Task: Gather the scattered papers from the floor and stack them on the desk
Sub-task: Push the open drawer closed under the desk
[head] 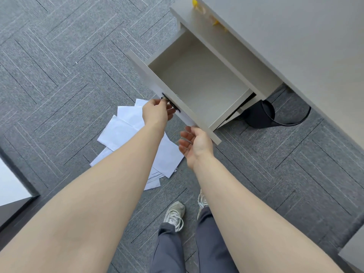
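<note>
Several white papers (pixel 122 131) lie scattered in a loose overlapping pile on the grey carpet, partly hidden under my left forearm. The pale desk (pixel 295 36) fills the upper right. Its drawer (pixel 197 79) is pulled out and shows an empty inside. My left hand (pixel 155 113) pinches the dark handle (pixel 170 104) on the drawer front. My right hand (pixel 195 144) hovers just below the drawer's front corner with fingers apart and palm turned up, holding nothing.
A black bin (pixel 262 115) sits under the desk to the right of the drawer. Small yellow items (pixel 197 2) lie on the desk edge. My shoes (pixel 175 213) stand near the papers. A white panel with dark frame (pixel 11 184) is at the left.
</note>
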